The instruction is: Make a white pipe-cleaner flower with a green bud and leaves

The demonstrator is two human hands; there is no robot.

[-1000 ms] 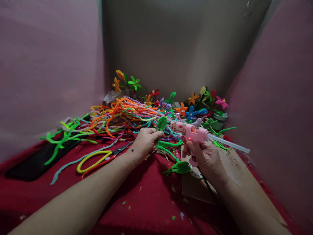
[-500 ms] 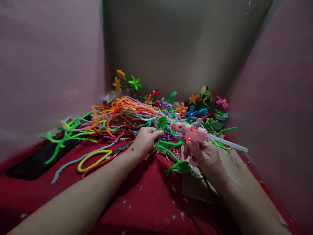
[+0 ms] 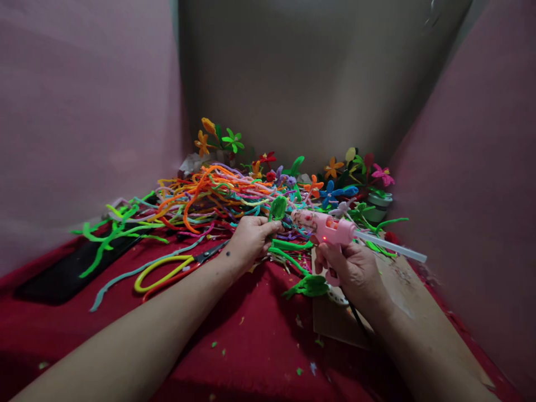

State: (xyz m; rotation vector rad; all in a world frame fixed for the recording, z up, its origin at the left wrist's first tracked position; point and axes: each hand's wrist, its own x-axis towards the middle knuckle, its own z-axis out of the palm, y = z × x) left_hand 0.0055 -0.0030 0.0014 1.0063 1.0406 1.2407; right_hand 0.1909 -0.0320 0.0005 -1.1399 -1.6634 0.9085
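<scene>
Between the thumb and fingers of my left hand (image 3: 251, 240) is a small green fuzzy leaf (image 3: 278, 208), held upright. My right hand (image 3: 352, 265) is wrapped round the handle of a pink glue gun (image 3: 330, 229), whose red light is lit. The gun's nozzle points left, close beside the leaf. A clear glue stick (image 3: 391, 248) sticks out of its back end. Just below the hands, another green leaf piece (image 3: 307, 285) with a green stem lies on the red cloth (image 3: 234, 346).
A heap of coloured pipe cleaners (image 3: 209, 195) lies behind my left hand, with fuzzy flowers (image 3: 330, 192) beyond it. Yellow-and-orange-handled scissors (image 3: 167, 273) and a black tray (image 3: 62, 276) are at left. Cardboard (image 3: 419, 318) lies under my right arm. Walls stand on three sides.
The whole view has shifted very slightly. Both hands keep their grips, and the nozzle stays close to the leaf.
</scene>
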